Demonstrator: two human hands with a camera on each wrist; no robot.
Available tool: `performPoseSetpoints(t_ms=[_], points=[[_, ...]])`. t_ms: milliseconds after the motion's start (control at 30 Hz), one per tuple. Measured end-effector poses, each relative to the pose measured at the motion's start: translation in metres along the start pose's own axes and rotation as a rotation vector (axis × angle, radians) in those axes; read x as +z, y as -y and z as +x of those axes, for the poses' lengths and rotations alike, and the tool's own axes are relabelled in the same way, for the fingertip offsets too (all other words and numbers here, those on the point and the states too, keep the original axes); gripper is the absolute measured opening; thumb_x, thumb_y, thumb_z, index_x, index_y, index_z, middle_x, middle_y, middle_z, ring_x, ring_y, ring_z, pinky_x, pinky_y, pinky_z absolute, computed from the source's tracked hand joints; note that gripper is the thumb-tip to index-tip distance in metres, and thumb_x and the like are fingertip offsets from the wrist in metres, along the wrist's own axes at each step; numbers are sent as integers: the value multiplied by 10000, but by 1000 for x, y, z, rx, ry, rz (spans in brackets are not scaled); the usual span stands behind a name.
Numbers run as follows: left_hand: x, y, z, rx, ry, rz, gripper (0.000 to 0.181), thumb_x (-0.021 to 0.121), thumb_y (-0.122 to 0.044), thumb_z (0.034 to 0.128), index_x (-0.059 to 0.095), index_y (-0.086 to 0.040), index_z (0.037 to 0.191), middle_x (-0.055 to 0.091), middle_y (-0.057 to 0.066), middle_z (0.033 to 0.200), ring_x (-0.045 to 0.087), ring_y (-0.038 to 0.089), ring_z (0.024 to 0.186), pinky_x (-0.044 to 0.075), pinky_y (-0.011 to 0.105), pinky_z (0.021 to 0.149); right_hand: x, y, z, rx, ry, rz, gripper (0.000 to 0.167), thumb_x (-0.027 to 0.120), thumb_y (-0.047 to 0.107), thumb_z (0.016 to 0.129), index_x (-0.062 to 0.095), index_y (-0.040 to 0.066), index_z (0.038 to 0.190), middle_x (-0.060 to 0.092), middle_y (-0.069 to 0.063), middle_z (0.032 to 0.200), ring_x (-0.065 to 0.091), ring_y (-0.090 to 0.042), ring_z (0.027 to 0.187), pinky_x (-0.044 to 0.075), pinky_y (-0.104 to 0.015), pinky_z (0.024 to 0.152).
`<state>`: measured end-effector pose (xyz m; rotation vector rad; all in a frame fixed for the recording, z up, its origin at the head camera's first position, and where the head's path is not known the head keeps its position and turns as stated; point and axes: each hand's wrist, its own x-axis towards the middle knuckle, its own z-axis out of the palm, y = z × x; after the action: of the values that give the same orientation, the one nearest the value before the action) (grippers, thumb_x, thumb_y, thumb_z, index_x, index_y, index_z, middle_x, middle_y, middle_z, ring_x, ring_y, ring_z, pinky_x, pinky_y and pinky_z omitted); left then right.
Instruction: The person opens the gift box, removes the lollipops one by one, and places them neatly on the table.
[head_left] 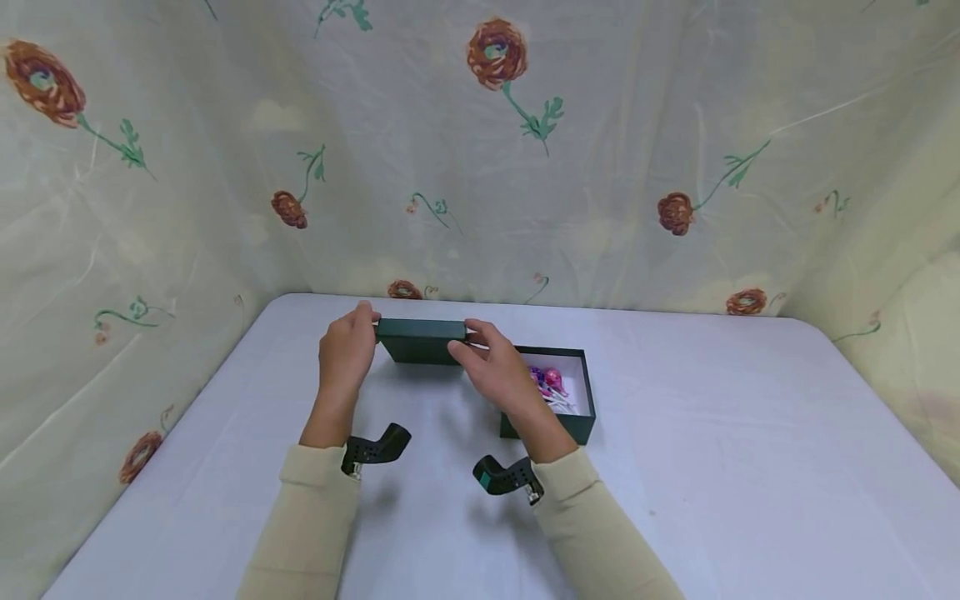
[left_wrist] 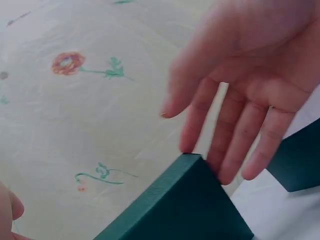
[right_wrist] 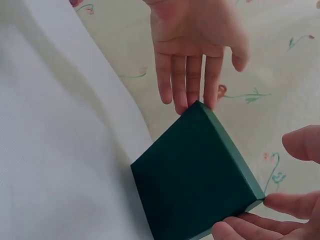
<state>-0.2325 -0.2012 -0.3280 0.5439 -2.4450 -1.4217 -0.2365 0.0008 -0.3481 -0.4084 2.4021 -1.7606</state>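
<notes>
A dark green box lid (head_left: 422, 348) is held between the two hands, tilted up near the table's far edge. My left hand (head_left: 347, 346) touches its left end; in the right wrist view that hand (right_wrist: 192, 45) has straight fingers against a corner of the lid (right_wrist: 187, 175). At the other end is my right hand (head_left: 495, 367). The left wrist view shows the right hand (left_wrist: 245, 95) with straight fingertips on the lid (left_wrist: 195, 205) and its thumb apart. An open-topped green box (head_left: 587, 425) stands beside the right hand, with pink and purple lollipops (head_left: 551, 379) inside.
A white cloth covers the table (head_left: 712, 450). Around its back and sides hangs a flowered curtain (head_left: 600, 167). A black wrist mount (head_left: 375, 446) is strapped to the left wrist, and another mount (head_left: 506, 477) to the right one.
</notes>
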Motion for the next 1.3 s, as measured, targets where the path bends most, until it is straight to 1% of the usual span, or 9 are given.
performPoseSetpoints(t_ms=[133,267,367,433,567,700,867,1033,1300], points=[[-6,2,3,-57,26,-61,628,219,-461,1011,668,-69,1208,679,142,1116,622,279,1022,480,398,884,1,1,0,17,-2,-1,555,551,408,965,426,163,1447,461,-94,1441,471,-258,1303,435,-468,1015],[-12,6,7,-80,71,-95,655,193,-458,1014,656,-42,1216,673,152,1152,651,275,1015,519,359,895,3,2,-1,40,-2,-2,544,540,425,966,459,143,1425,479,-69,1427,478,-244,1286,429,-463,1022],[-16,10,9,-109,112,-133,683,172,-464,1017,636,-13,1235,659,163,1194,660,270,1039,523,345,904,4,3,-1,62,-3,-8,532,522,438,972,486,128,1403,517,-63,1382,515,-237,1231,449,-446,1000],[-18,13,11,-134,129,-151,691,167,-468,1019,628,-3,1243,654,162,1206,665,267,1035,537,310,868,5,4,-1,79,3,-3,527,509,439,978,499,111,1392,545,-73,1349,547,-244,1189,459,-441,987],[-21,20,16,-178,169,-156,701,161,-474,1022,613,10,1253,653,170,1205,677,256,1011,552,282,812,6,4,0,117,36,45,537,486,427,992,489,70,1393,566,-115,1319,574,-277,1166,460,-436,991],[-25,27,20,-215,234,-149,734,141,-496,1019,584,28,1280,649,185,1203,692,233,973,553,289,814,8,2,1,199,60,120,578,480,440,992,451,46,1414,536,-150,1359,536,-294,1232,424,-429,1033],[-28,36,23,-269,255,-126,747,148,-518,1018,590,28,1272,669,177,1166,712,212,891,561,254,730,15,-3,2,301,80,189,612,486,444,988,421,22,1426,493,-160,1403,512,-297,1260,380,-441,1069],[-29,43,24,-296,265,-117,763,139,-516,1018,596,48,1252,661,194,1171,707,241,918,559,302,790,20,-5,1,339,108,251,644,484,428,993,365,-11,1448,461,-178,1406,493,-309,1267,382,-428,1069],[-26,51,27,-341,269,-123,753,154,-510,1020,610,53,1228,699,174,1083,719,199,801,565,290,730,23,-6,-1,375,130,297,663,475,414,1000,308,-30,1464,417,-202,1425,460,-308,1295,393,-403,1061]])
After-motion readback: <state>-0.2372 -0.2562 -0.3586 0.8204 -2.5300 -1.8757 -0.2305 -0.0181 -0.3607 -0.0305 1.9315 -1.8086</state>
